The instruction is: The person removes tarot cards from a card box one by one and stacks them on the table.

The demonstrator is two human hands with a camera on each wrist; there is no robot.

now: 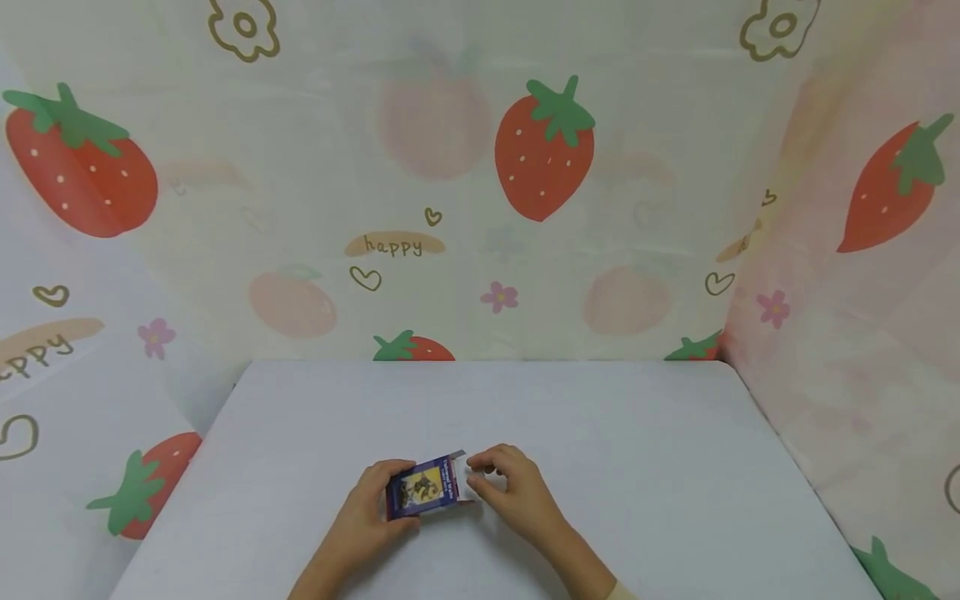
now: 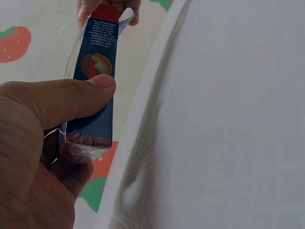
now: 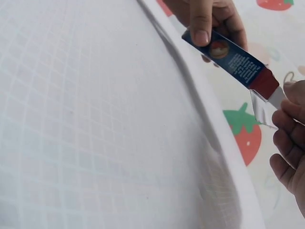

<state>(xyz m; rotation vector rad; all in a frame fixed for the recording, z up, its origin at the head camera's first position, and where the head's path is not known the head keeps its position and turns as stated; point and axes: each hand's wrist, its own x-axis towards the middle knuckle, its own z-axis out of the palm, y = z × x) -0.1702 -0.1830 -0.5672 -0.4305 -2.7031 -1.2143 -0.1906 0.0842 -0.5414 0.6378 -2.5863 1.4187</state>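
A small dark blue card box (image 1: 422, 487) with a yellow picture on its front is held tilted above the table. My left hand (image 1: 363, 508) grips its closed end, thumb on one narrow side and fingers on the opposite one. That narrow side, with a round face emblem and small print, shows on the box (image 2: 95, 57) in the left wrist view. At the red-edged open end, my right hand (image 1: 525, 496) pinches the white flap (image 3: 276, 98) between thumb and forefinger. Clear film (image 3: 259, 109) hangs loose there. What lies inside the box is hidden.
Both hands are over the front middle of a white-covered table (image 1: 637, 450). A cloth backdrop (image 1: 465, 292) with strawberries rises at the far edge, and similar cloth (image 1: 847, 333) stands along both sides.
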